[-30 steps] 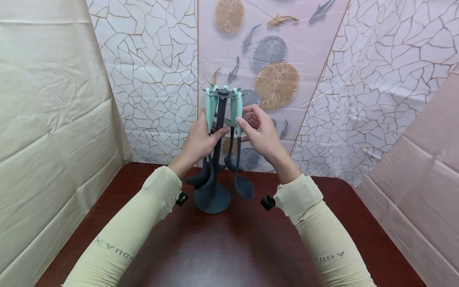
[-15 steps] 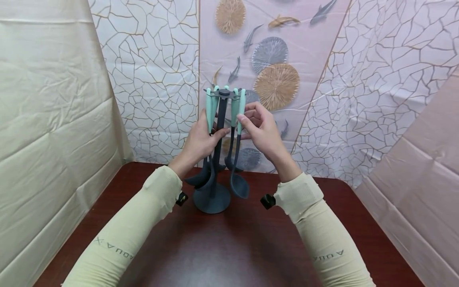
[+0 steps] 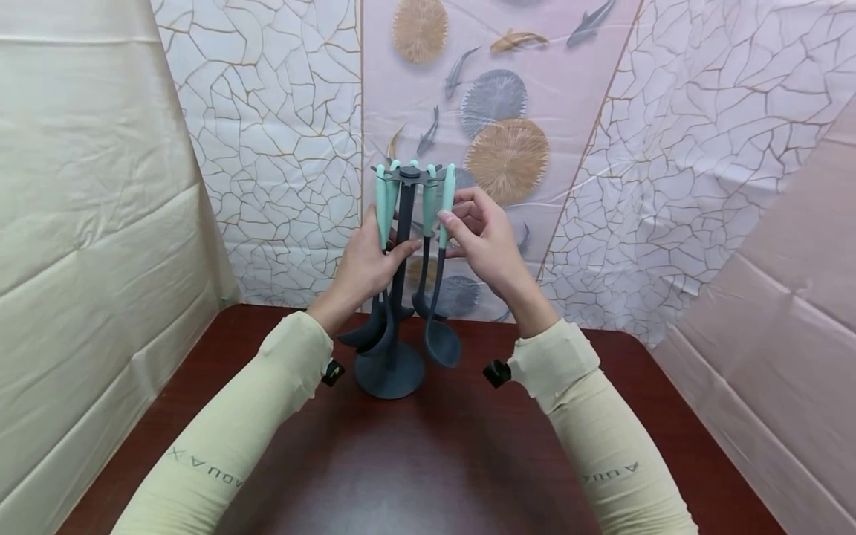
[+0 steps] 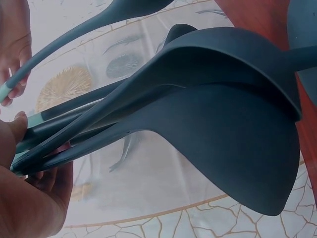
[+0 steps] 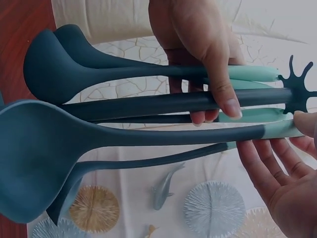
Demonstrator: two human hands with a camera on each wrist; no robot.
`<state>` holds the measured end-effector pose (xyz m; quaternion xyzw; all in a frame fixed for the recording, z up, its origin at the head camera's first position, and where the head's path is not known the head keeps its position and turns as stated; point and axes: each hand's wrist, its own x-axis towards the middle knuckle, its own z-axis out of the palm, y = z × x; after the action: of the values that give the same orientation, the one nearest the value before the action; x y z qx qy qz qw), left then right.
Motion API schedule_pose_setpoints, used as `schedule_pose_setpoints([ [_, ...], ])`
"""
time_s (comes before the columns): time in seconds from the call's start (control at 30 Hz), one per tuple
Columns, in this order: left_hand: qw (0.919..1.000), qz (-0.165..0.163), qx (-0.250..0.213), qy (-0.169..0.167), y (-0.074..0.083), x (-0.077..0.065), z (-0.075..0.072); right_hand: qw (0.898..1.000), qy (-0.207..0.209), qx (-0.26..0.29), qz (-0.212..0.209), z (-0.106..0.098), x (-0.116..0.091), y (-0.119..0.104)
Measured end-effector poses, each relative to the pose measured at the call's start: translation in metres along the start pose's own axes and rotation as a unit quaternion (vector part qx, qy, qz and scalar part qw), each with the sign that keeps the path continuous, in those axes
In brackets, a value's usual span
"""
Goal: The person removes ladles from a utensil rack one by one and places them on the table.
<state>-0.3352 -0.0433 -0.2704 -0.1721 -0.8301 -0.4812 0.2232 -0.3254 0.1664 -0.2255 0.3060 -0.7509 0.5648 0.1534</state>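
Observation:
A dark utensil stand [image 3: 389, 371] with a round base stands upright near the table's far edge. Several utensils with mint handles hang from its top rack [image 3: 409, 175]. My left hand [image 3: 364, 256] grips the stand's post [image 3: 406, 212], thumb across it and fingers behind, among the hanging handles. My right hand [image 3: 491, 241] pinches the mint handle of a dark ladle [image 3: 443, 343] between thumb and fingers, at the stand's right side. The ladle's bowl [image 5: 34, 158] looms large in the right wrist view. A broad dark turner [image 4: 233, 144] and other utensil heads fill the left wrist view.
The dark red table [image 3: 414, 468] reaches toward me in front of the stand. A patterned cloth [image 3: 281, 148] hangs close behind it, and plain cloth [image 3: 87, 208] lines the left side. Both forearms wear pale sleeves.
The ladle's handle top has moved up and right, away from the rack, while its bowl has swung slightly left. The right hand keeps its pinch; the left stays on the post. The view shifts slightly.

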Motion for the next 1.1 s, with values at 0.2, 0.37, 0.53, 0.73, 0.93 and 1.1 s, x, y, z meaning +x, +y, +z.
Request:
schedule_pose_setpoints([
  [0.2, 1.0000, 0.006, 0.003, -0.001, -0.002, 0.000, -0.001, 1.000, 0.016, -0.003, -0.003, -0.007, 0.000, -0.004],
  [0.37, 1.0000, -0.003, -0.002, -0.006, -0.002, 0.000, 0.002, 1.000, 0.021, -0.005, -0.002, -0.012, -0.003, -0.005],
  [0.53, 1.0000, -0.006, -0.002, -0.003, -0.004, -0.001, 0.004, 1.000, 0.018, -0.016, -0.007, -0.014, -0.004, -0.005],
  [0.73, 1.0000, -0.003, -0.002, 0.001, -0.004, 0.000, 0.003, 0.999, 0.021, -0.023, -0.009, -0.016, -0.003, -0.006],
  [0.93, 1.0000, 0.006, -0.006, -0.001, -0.007, 0.001, 0.000, 0.999, 0.015, -0.028, -0.007, -0.021, -0.002, -0.005],
  [1.1, 0.9998, 0.014, -0.013, -0.002, -0.008, 0.002, 0.000, 0.999, 0.017, -0.040, 0.003, -0.029, -0.002, -0.002],
])
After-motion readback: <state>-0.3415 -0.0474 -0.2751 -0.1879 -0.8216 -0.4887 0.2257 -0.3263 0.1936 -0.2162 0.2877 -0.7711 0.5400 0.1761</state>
